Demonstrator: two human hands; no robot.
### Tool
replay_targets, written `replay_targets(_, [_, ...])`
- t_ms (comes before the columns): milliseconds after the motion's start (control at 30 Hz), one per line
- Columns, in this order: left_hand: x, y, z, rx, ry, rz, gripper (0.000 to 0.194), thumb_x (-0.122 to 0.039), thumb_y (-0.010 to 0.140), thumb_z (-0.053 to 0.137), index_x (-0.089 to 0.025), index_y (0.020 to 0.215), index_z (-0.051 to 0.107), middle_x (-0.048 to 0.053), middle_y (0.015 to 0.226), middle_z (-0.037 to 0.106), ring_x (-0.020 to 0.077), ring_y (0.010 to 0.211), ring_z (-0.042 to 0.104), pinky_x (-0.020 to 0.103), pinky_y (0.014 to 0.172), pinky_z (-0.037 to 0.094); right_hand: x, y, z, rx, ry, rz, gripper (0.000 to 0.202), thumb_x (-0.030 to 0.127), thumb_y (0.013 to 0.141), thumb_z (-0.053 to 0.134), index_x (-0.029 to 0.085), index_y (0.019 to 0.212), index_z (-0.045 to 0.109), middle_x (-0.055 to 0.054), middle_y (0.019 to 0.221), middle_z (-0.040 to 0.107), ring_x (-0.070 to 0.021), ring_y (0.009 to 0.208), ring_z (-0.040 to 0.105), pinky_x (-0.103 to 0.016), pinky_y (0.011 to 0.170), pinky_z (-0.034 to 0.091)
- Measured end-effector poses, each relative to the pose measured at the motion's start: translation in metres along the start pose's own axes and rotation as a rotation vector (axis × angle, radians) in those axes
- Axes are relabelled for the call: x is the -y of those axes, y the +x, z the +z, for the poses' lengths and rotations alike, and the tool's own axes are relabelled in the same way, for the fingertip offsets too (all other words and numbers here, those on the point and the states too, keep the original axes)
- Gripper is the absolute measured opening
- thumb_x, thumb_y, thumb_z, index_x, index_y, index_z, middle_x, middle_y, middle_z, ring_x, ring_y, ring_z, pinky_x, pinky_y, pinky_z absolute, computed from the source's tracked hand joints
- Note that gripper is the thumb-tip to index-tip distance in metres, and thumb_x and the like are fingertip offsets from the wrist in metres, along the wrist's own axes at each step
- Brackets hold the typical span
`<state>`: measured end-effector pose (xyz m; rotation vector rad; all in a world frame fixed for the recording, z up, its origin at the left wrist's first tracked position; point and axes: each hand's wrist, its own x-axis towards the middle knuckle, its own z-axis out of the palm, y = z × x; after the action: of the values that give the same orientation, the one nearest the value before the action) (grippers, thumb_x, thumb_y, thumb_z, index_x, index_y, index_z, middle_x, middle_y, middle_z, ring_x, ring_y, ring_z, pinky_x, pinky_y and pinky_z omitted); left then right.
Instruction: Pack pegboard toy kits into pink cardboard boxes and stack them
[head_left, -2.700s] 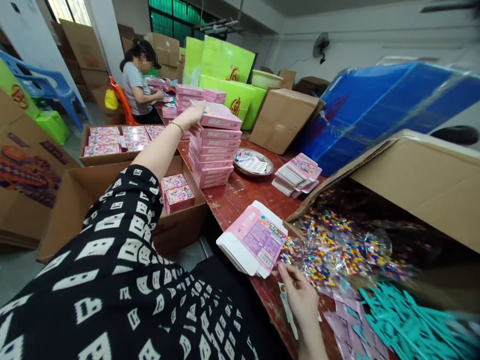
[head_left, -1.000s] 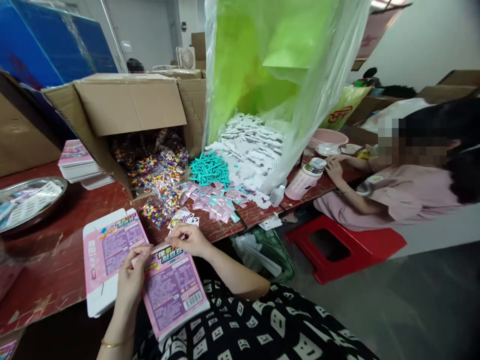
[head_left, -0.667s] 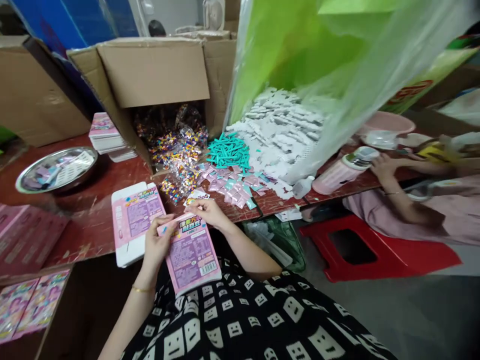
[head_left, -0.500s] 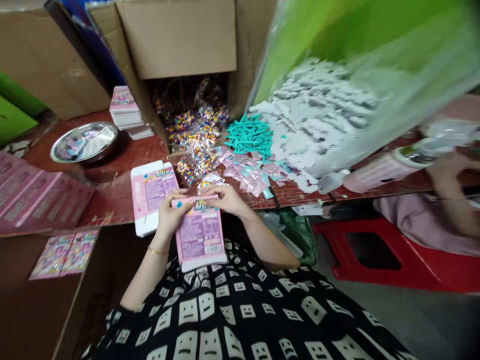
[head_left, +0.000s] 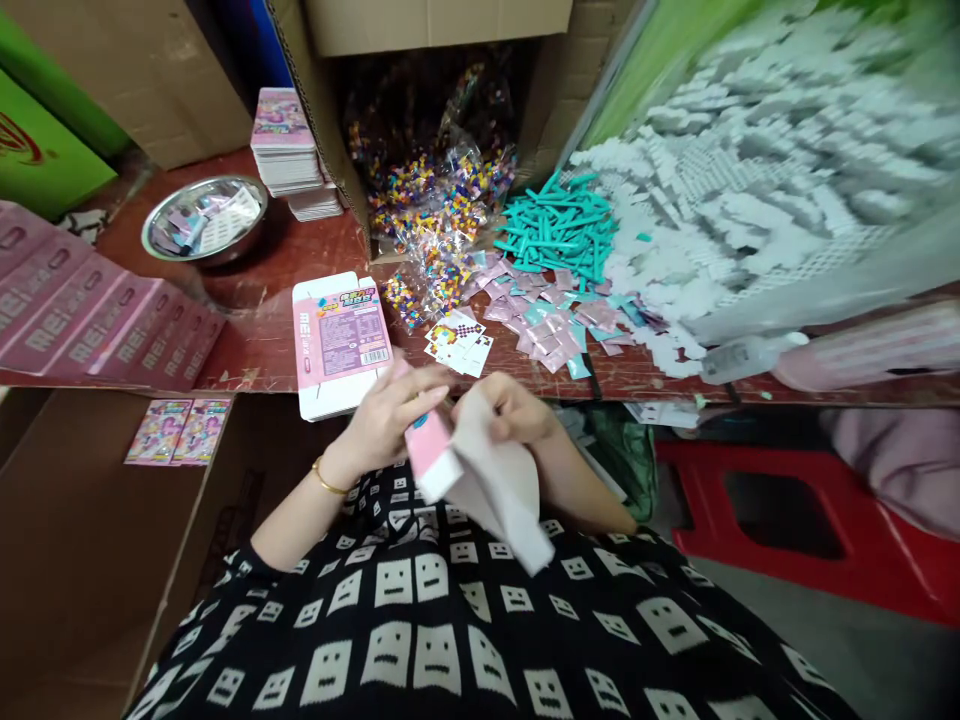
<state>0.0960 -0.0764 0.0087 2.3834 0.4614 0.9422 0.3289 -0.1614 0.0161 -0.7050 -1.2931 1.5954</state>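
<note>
A pink cardboard box (head_left: 427,446) is held above my lap, turned so its narrow printed side shows. My left hand (head_left: 386,412) is closed around its left side, with the fingers over the top. On the other side my right hand (head_left: 519,408) pinches a white panel (head_left: 499,490), smeared by motion, that looks like the box's unprinted inside. A flat pink box (head_left: 341,335) lies on the table just beyond my left hand. Past my hands are small printed cards (head_left: 459,342).
Clear bags of colourful beads (head_left: 442,215) spill from a carton (head_left: 442,25). Nearby lie teal sticks (head_left: 559,230), pink sachets (head_left: 551,325) and white pegboard pieces (head_left: 720,200). Leftward are a metal bowl (head_left: 247,225), stacked cards (head_left: 285,150) and finished-looking pink boxes (head_left: 97,310). A red stool (head_left: 697,490) stands right.
The box has turned from its printed back facing up to a narrow side, and its white inside panel has swung out to the right. The camera view has shifted.
</note>
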Motion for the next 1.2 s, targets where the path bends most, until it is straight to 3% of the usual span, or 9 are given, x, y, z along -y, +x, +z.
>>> replay_targets(67, [-0.005,-0.006,0.009,0.119,-0.053,0.016,0.038,-0.048,0.09,0.062,-0.026,0.12,0.066,0.006,0.095,0.075,0.0217,0.09,0.073,0.041,0.093,0.056,-0.002,0.003,-0.007,0.036,-0.092,0.056,0.065,0.081,0.066,0.068,0.017,0.074,0.073,-0.004,0.063,0.069,-0.0149,0.051,0.062,-0.027,0.046,0.049])
replay_targets(233, [-0.003,-0.02,0.017,0.049,-0.013,-0.201,0.056,-0.06,0.06,0.087,-0.019,0.093,0.068,0.009,0.085,0.074,0.0228,0.077,0.07,0.033,0.071,0.056,-0.041,-0.004,-0.088,-0.862,-0.908,0.08,0.051,0.059,0.081,0.069,0.016,0.108,0.072,-0.017,0.111,0.074,-0.0303,0.108,0.068,-0.047,0.091,0.055])
replay_targets(400, [-0.003,-0.024,0.022,-0.053,-0.055,-0.493,0.061,-0.063,0.058,0.086,-0.02,0.096,0.065,0.007,0.088,0.074,0.0218,0.077,0.068,0.032,0.074,0.053,-0.08,-0.016,-0.136,-0.815,-1.559,0.273,0.032,0.024,0.093,0.052,0.008,0.115,0.07,-0.022,0.13,0.067,-0.0339,0.129,0.056,-0.053,0.112,0.038])
replay_targets(600, [-0.003,-0.027,0.031,-0.08,-0.072,-0.605,0.055,-0.059,0.062,0.085,-0.02,0.093,0.063,0.003,0.081,0.07,0.0184,0.07,0.064,0.028,0.066,0.049,-0.057,-0.01,-0.167,-1.127,-1.456,-0.122,0.034,0.036,0.098,0.044,0.016,0.099,0.072,-0.019,0.116,0.068,-0.0303,0.115,0.063,-0.049,0.101,0.048])
replay_targets(700, [-0.001,-0.027,0.034,-0.086,-0.099,-0.627,0.055,-0.058,0.063,0.086,-0.02,0.095,0.062,0.003,0.086,0.071,0.0193,0.074,0.065,0.029,0.069,0.05,-0.03,0.006,-0.172,-1.289,-1.104,-0.212,0.034,0.047,0.094,0.05,0.017,0.091,0.065,-0.012,0.084,0.067,-0.0257,0.079,0.067,-0.043,0.075,0.055])
replay_targets(833, [-0.005,-0.019,0.029,-0.156,-0.168,-0.658,0.054,-0.054,0.062,0.088,-0.019,0.094,0.062,0.004,0.087,0.072,0.0197,0.076,0.067,0.03,0.071,0.051,0.007,0.023,-0.113,-1.035,-0.678,-0.279,0.037,0.055,0.089,0.06,0.02,0.098,0.064,0.004,0.055,0.053,-0.0144,0.042,0.05,-0.028,0.045,0.041])
replay_targets(933, [-0.012,-0.008,0.018,-0.225,-0.28,-0.67,0.052,-0.05,0.06,0.09,-0.018,0.091,0.062,0.005,0.087,0.073,0.0201,0.079,0.068,0.031,0.073,0.054,0.026,0.037,-0.052,-0.525,-0.727,-0.281,0.033,0.054,0.086,0.068,0.023,0.097,0.072,0.0,0.067,0.064,-0.0112,0.049,0.052,-0.027,0.05,0.044])
replay_targets(1000, [-0.014,-0.001,0.005,-0.277,-0.352,-0.707,0.053,-0.047,0.057,0.091,-0.017,0.089,0.063,0.005,0.086,0.073,0.02,0.077,0.069,0.032,0.073,0.056,0.028,0.052,-0.038,-0.354,-0.77,-0.321,0.033,0.057,0.084,0.07,0.025,0.092,0.075,-0.002,0.079,0.069,-0.0125,0.061,0.058,-0.028,0.058,0.048])
replay_targets(1200, [0.035,0.003,-0.06,-0.549,-0.282,-0.898,0.063,-0.05,0.053,0.091,-0.014,0.097,0.064,0.011,0.099,0.075,0.0238,0.086,0.071,0.04,0.083,0.059,-0.024,0.114,-0.135,-0.933,-0.736,-0.217,0.052,0.064,0.083,0.064,0.016,0.102,0.067,-0.007,0.088,0.067,-0.0183,0.078,0.063,-0.034,0.072,0.054])
